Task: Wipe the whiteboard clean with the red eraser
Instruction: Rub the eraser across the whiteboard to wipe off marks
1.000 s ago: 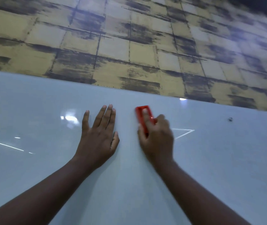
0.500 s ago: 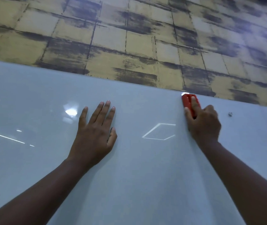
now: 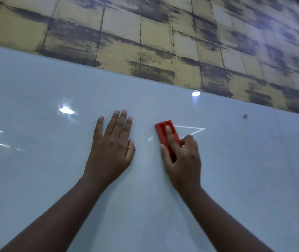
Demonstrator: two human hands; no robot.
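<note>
right hand (image 3: 183,160) grips red eraser (image 3: 167,137) on whiteboard (image 3: 236,179) | left hand (image 3: 110,146) flat on board | tiled wall (image 3: 145,33) above

The right hand (image 3: 182,157) covered the lower part of the red eraser (image 3: 167,136). The whiteboard (image 3: 236,179) ran past three picture edges. Both forearms were cut off below.

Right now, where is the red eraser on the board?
In the head view the eraser sits right of centre on the whiteboard, held by the right hand, beside the flat left hand.
</note>
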